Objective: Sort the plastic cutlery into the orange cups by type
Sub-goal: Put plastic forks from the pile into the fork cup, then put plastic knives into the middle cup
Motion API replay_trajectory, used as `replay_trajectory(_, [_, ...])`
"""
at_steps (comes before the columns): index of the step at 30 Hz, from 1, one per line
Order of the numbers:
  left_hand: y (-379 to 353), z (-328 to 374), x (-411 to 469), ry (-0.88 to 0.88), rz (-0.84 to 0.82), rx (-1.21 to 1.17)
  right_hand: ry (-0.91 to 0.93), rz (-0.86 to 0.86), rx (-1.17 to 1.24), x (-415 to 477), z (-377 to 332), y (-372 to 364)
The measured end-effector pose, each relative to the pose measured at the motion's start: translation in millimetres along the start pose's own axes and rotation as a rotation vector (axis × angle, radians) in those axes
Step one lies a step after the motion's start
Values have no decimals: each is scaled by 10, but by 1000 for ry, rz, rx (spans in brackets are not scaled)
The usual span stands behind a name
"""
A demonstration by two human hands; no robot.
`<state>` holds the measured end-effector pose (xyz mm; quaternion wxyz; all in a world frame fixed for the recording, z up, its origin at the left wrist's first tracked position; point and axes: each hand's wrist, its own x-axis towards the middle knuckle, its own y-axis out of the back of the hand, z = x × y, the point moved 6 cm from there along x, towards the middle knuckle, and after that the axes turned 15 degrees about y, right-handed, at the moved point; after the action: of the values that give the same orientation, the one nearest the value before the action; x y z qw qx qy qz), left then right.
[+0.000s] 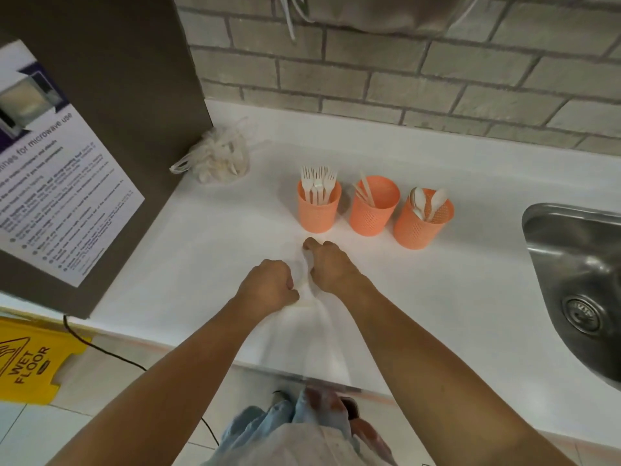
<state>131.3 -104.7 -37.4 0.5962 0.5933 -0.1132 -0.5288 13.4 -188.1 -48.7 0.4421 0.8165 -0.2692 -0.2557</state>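
Note:
Three orange perforated cups stand in a row on the white counter [208,257]. The left cup [318,213] holds white forks [317,183], the middle cup [373,210] holds knives [364,193], and the right cup [421,223] holds spoons [430,203]. Just in front of the left cup, my left hand [268,285] and my right hand [331,267] are curled close together. Both grip a thin, clear plastic bag [319,334] that is blurred and trails back over the counter's front edge. What the bag holds cannot be made out.
A crumpled clear bag with pale cutlery [220,156] lies at the back left against a brown box [111,105] bearing a microwave notice. A steel sink [578,274] is at the right. A brick wall [403,72] backs the counter. A yellow wet-floor sign [30,361] stands below left.

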Motion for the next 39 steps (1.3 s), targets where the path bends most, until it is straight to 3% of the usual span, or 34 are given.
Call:
replay_trajectory(8, [161, -120, 5, -69, 135, 19, 42, -27, -157, -57, 142, 137])
replay_trajectory(16, [401, -288, 89, 33, 184, -405, 177, -38, -421, -232, 258, 182])
replay_trajectory(18, [408, -338, 77, 74, 149, -530, 142, 31, -318, -266, 291, 183])
replay_trajectory(23, [242, -369, 76, 189, -90, -1064, -81, 381, 540, -369, 224, 184])
replay_trajectory(26, [170, -277, 52, 179, -155, -1169, -71, 479, 849, -396, -68, 121])
replay_trajectory(33, [195, -204, -1, 192, -196, -1328, -18, 442, 856, -349, -449, 24])
replay_trajectory(39, [290, -256, -17, 180, -185, -1323, 0, 419, 768, -345, -490, 26])
